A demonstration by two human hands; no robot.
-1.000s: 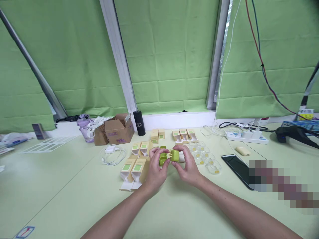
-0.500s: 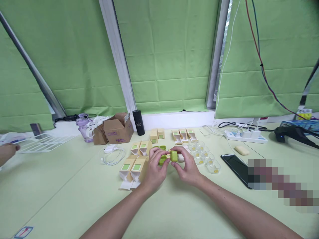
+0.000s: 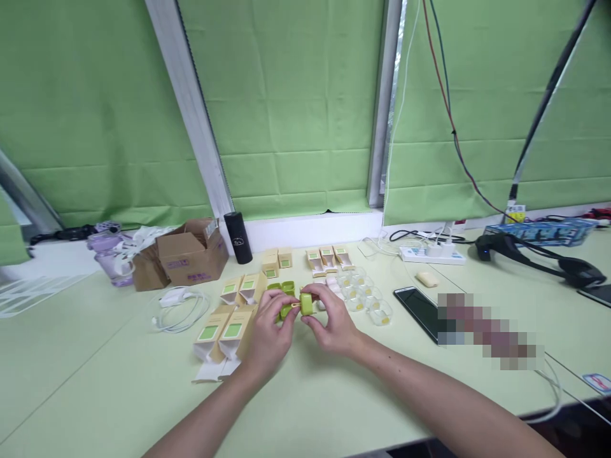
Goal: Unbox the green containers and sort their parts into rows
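Between my fingertips, just above the table, is a small glossy green case (image 3: 306,304). My right hand (image 3: 334,324) pinches it by its edges. My left hand (image 3: 271,329) is closed at its left side, pinching a thin cream-coloured piece (image 3: 295,305) that meets the case; whether the two are joined I cannot tell. Behind my left fingers lie more green cases (image 3: 287,287), partly hidden. Past my right fingers are white pieces (image 3: 333,284) and several clear plastic cups (image 3: 356,304) with yellow spots. Open cardboard boxes (image 3: 238,327) with green labels stand left of my left hand.
More small boxes (image 3: 328,259) stand farther back. At the left are a white charger with cable (image 3: 179,298), a brown carton (image 3: 193,254) and a purple bottle (image 3: 112,257); a black cylinder (image 3: 238,238) stands behind. Rightward lie a phone (image 3: 416,312), a power strip (image 3: 432,254) and a black headset (image 3: 534,254).
The view has swung to the right, so the table things sit farther left. Another person's hand at the far left is out of view. Both hands keep their pinch, and the green case appears slightly turned.
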